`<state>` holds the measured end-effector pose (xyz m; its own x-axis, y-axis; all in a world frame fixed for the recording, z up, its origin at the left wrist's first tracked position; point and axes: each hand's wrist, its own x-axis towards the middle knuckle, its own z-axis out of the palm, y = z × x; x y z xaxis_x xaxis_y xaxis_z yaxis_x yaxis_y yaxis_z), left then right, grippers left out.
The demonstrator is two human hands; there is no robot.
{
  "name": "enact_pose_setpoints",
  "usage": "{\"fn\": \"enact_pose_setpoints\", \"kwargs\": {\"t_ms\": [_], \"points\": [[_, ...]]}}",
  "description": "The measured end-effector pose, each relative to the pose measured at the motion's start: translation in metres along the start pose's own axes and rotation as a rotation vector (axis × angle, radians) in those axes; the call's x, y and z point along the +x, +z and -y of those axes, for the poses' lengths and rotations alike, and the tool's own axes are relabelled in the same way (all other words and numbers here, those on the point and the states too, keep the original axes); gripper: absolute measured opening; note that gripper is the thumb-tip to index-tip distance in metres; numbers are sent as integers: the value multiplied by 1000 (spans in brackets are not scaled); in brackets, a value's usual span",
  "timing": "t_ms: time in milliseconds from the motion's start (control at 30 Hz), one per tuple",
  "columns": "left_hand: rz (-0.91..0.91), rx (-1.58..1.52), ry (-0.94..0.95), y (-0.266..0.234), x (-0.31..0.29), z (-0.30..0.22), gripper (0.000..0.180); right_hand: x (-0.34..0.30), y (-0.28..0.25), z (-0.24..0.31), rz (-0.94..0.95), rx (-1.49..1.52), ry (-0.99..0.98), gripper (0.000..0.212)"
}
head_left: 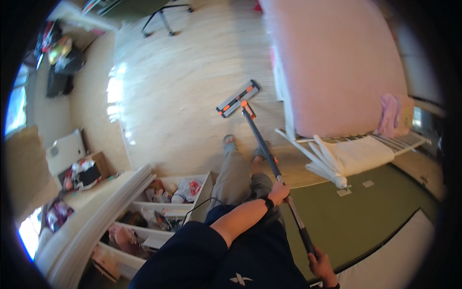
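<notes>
A flat mop point(264, 143) with a long dark handle slants across the middle of the view. Its grey and orange mop head point(238, 98) lies on the wooden floor, ahead of my feet. My left hand point(278, 193), with a dark band at the wrist, is closed round the middle of the handle. Lower right, near the handle's upper end, my right hand point(321, 267) grips the dark grip section. The handle passes just right of my legs.
Right of the mop stands a bed point(337, 62) with a pink cover and a white frame. A folded white parasol-like bundle point(337, 168) juts out beside it. An open shelf unit point(163, 204) full of items stands left of my legs. A wheeled chair base point(163, 21) is far ahead.
</notes>
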<state>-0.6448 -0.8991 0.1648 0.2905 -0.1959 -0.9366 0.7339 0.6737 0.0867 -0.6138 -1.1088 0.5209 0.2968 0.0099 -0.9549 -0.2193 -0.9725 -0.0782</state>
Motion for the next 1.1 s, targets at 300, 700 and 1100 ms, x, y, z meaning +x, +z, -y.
{"fn": "enact_pose_setpoints", "kwargs": {"t_ms": [300,700,1100], "points": [[-236,-847,211,-209,-33,-71,17,83,18,275,164,-584,-567,39],[-753,-1004,346,-519,-26,49,35,180,280,369,430,-755,-568,38],[-556,-1062,297,-280,10,73,24,143,106,246,303,-984,-560,47]]}}
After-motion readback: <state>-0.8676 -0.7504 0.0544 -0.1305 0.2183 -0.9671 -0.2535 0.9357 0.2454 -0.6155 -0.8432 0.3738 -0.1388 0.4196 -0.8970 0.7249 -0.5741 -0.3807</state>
